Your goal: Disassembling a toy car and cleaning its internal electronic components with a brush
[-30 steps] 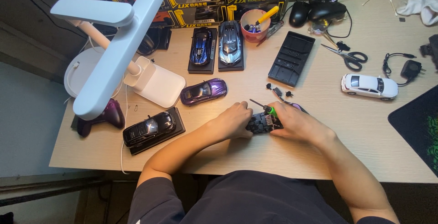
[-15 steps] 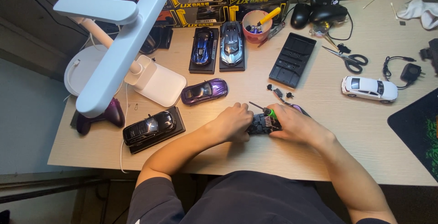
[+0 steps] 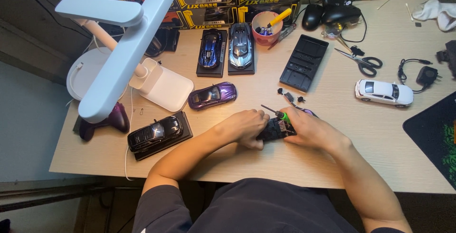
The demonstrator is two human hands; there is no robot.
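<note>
Compared with the picture one second ago, almost nothing has moved: both hands stay together at the front middle of the desk [image 3: 332,161], so the work on the same small part goes on without a new step. The left hand [image 3: 244,127] is closed around the left end of a small black car part [image 3: 277,129] and presses it on the desk. The right hand [image 3: 311,129] is curled around a small green screwdriver [image 3: 278,114], whose tip points up and to the left just above the part. Small dark loose pieces [image 3: 289,94] lie just behind the hands. A purple toy car [image 3: 212,95] stands near the left hand, a black toy car [image 3: 156,133] on its base further left, and a white toy car [image 3: 384,92] well apart on the right.
</note>
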